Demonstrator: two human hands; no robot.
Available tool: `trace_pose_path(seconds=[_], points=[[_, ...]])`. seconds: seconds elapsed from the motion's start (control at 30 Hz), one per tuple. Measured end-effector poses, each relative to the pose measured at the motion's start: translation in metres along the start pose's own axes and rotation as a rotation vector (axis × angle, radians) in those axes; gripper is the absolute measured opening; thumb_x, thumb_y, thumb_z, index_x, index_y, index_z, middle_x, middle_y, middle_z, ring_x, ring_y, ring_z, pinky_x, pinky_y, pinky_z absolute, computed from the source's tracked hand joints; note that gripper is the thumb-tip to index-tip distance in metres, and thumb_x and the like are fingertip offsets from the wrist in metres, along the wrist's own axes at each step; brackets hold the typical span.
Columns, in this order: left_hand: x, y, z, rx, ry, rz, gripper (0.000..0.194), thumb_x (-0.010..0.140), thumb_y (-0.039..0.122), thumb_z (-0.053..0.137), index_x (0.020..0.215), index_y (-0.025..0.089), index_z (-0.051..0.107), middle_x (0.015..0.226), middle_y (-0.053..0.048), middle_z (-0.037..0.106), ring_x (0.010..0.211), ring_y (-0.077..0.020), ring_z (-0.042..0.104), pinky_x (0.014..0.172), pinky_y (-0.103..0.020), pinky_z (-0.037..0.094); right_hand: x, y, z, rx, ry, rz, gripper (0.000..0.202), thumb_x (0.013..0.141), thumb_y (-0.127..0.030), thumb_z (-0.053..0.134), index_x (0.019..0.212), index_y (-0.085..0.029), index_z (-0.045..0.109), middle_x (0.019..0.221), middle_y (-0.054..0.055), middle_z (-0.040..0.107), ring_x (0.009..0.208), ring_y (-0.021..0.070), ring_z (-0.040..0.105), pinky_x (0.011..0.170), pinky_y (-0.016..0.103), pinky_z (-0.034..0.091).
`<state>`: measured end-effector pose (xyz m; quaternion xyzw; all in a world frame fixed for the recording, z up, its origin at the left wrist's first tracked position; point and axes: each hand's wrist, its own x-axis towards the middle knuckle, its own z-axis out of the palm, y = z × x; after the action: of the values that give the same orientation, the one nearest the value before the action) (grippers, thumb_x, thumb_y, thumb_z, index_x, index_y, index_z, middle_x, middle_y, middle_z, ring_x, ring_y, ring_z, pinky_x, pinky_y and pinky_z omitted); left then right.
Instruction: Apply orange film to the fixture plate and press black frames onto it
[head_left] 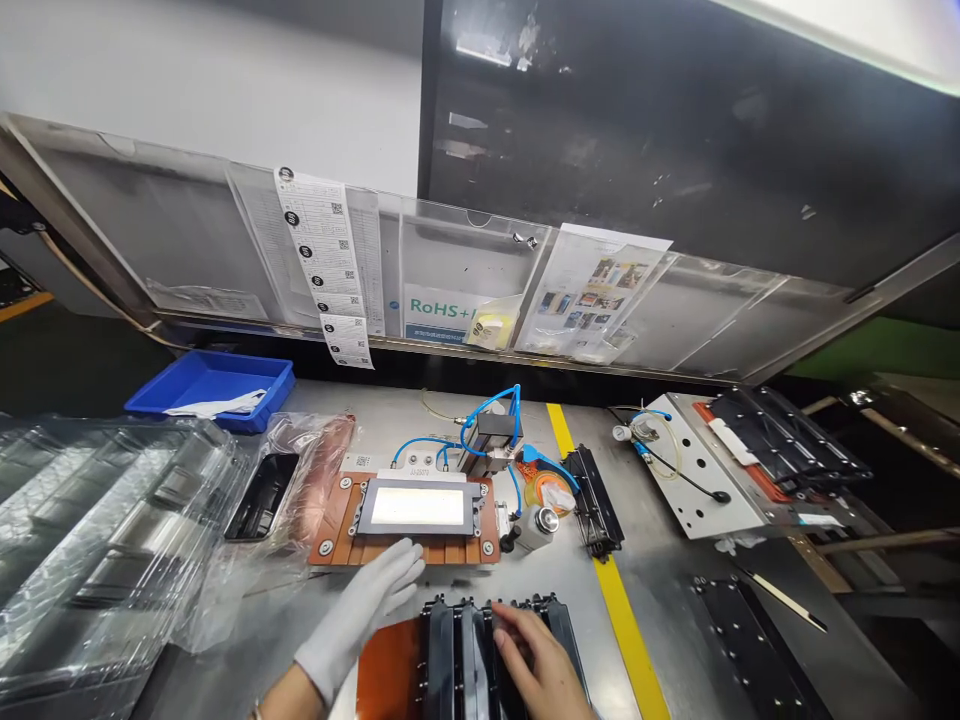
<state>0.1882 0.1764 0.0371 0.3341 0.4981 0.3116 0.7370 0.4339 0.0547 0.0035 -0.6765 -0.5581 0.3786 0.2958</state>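
My left hand [367, 612], in a white glove, is held just in front of the brown fixture [450, 550], its fingers extended and nothing seen in them. A dark rectangular frame with a bright white panel [417, 506] lies on that fixture. My bare right hand [536, 655] reaches over several long black parts [442, 650] standing in a row near the front edge; its fingertips are at one of them, thumb and index finger apart. Whether it grips that part is unclear. An orange-brown sheet [390, 668] lies left of the row.
Blue tubes [427, 442] run to a pneumatic block behind the fixture. A white bottle [538, 526] and a long black part [596, 505] are right of it. Clear plastic trays [97, 560] fill the left; a blue bin [214, 385] sits behind. Yellow tape [626, 635] crosses the table.
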Motion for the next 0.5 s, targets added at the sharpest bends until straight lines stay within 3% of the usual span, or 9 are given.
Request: trace_pose_path(seconds=[0.1,0.23,0.3,0.4,0.5], points=[[0.015,0.012,-0.001,0.49,0.039,0.229,0.046,0.083,0.039,0.061,0.118,0.01,0.07,0.13,-0.023,0.068,0.123,-0.0374,0.062,0.116,-0.063,0.034,0.019,-0.011,-0.013,-0.123,0.065,-0.037,0.036,0.099,-0.037,0.047,0.128,-0.028,0.066,0.115,0.008,0.071,0.095,0.0196,0.073,0.087,0.031,0.06],[0.035,0.021,0.003,0.962,0.026,0.566,0.061,0.085,0.038,0.055,0.137,0.007,0.061,0.147,-0.022,0.055,0.144,-0.0397,0.039,0.123,-0.059,0.017,0.051,-0.018,-0.024,-0.237,0.098,-0.035,0.042,0.099,-0.036,0.043,0.137,-0.025,0.057,0.136,0.013,0.058,0.095,0.0203,0.073,0.085,0.036,0.061],[0.043,0.017,0.004,1.111,0.013,0.627,0.072,0.08,0.037,0.061,0.144,0.006,0.053,0.156,-0.022,0.045,0.149,-0.0425,0.028,0.123,-0.061,0.013,0.067,-0.02,-0.028,-0.275,0.091,-0.038,0.045,0.097,-0.033,0.045,0.139,-0.024,0.055,0.144,0.015,0.053,0.108,0.0244,0.07,0.092,0.04,0.059],[0.05,0.007,0.004,1.249,0.032,0.659,0.078,0.079,0.036,0.063,0.148,0.005,0.047,0.159,-0.023,0.039,0.149,-0.0449,0.027,0.122,-0.063,0.017,0.084,-0.024,-0.032,-0.332,0.064,-0.045,0.044,0.092,-0.026,0.051,0.134,-0.021,0.06,0.146,0.015,0.055,0.13,0.0311,0.059,0.105,0.046,0.051],[0.05,0.005,0.001,1.305,0.063,0.678,0.076,0.082,0.042,0.06,0.148,0.006,0.048,0.158,-0.021,0.042,0.148,-0.0433,0.03,0.123,-0.06,0.02,0.089,-0.029,-0.037,-0.366,0.032,-0.022,0.031,0.089,-0.023,0.054,0.112,-0.018,0.073,0.133,0.017,0.065,0.119,0.0362,0.065,0.101,0.05,0.051]])
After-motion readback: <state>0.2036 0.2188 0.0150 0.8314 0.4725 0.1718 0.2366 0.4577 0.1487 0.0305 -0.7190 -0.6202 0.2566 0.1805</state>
